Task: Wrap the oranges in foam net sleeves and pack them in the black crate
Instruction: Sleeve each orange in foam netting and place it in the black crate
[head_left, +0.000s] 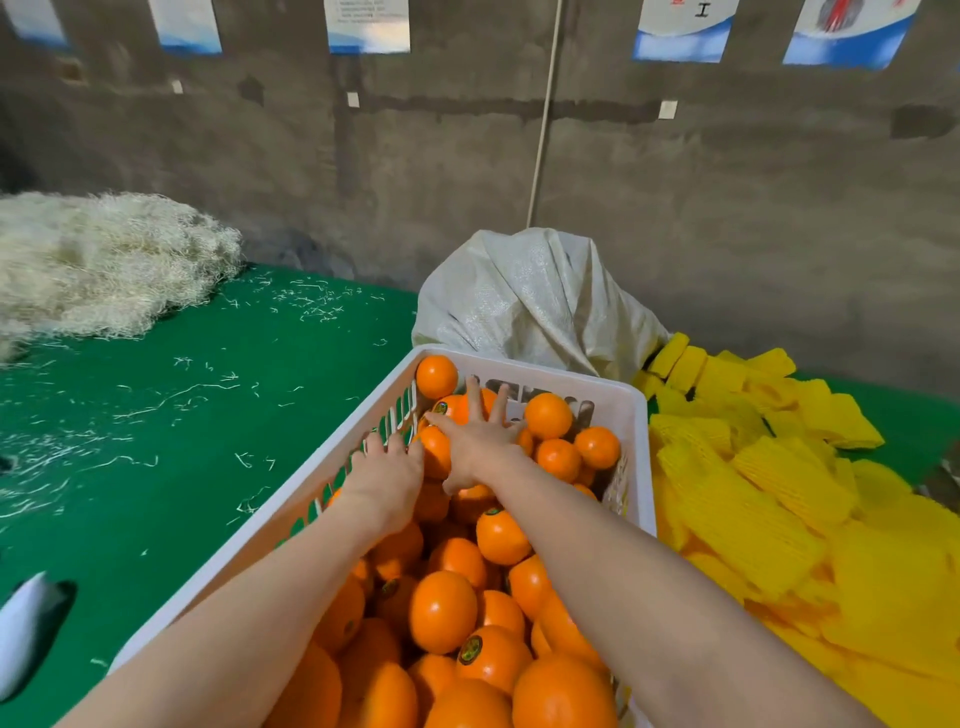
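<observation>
A white slotted plastic crate (621, 410) in front of me is full of oranges (442, 610), some with small round stickers. Both my arms reach into its far half. My left hand (387, 467) lies palm down by the crate's left wall, its fingers over an orange (435, 451); whether it grips the fruit I cannot tell. My right hand (478, 436) is spread flat with fingers apart over the oranges at the far end. A heap of yellow foam net sleeves (769, 499) lies to the right of the crate. No black crate is in view.
The crate stands on a green table (182, 426) strewn with pale shreds. A pile of pale shredded filler (104, 265) sits at the far left. A white woven sack (535, 296) stands behind the crate against a grey wall. A white object (23, 623) lies at the left edge.
</observation>
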